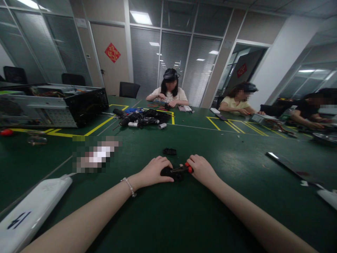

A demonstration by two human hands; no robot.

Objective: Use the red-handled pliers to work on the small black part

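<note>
My left hand lies curled over a small black part on the green table, holding it down. My right hand is closed round a tool with a red handle, whose dark shaft points left into the black part. A second small black piece lies on the table just beyond my hands. A bracelet is on my left wrist.
An open computer case stands at the far left. A pile of black tools and cables lies mid-table. A white power strip is near left, a dark flat panel at right. Three other people work at the far side.
</note>
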